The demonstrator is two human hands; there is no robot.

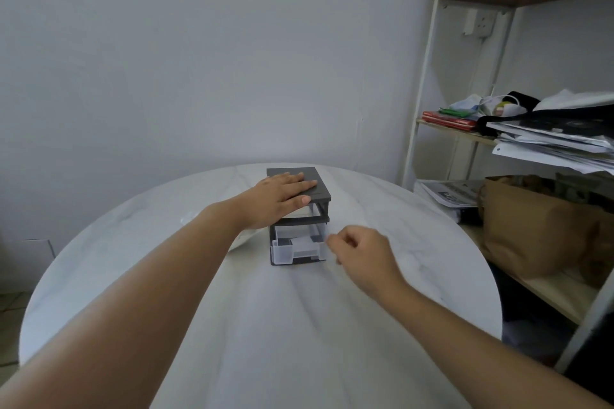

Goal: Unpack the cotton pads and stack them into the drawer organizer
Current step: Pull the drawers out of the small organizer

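The drawer organizer stands toward 12 o'clock on the desk, its lower drawer pulled out. The left hand lies flat, released, on its top. The right hand curls at the drawer's 3 o'clock corner; I cannot tell whether it is grasping.

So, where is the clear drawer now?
In the head view the clear drawer sticks out at the bottom of the organizer, under the left hand, beside the right hand.

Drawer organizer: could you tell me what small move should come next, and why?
Probably push the lower drawer shut with the right hand: it stands partly out, something white, perhaps pads, already lies inside, and the left hand presses flat on the organizer to brace it.
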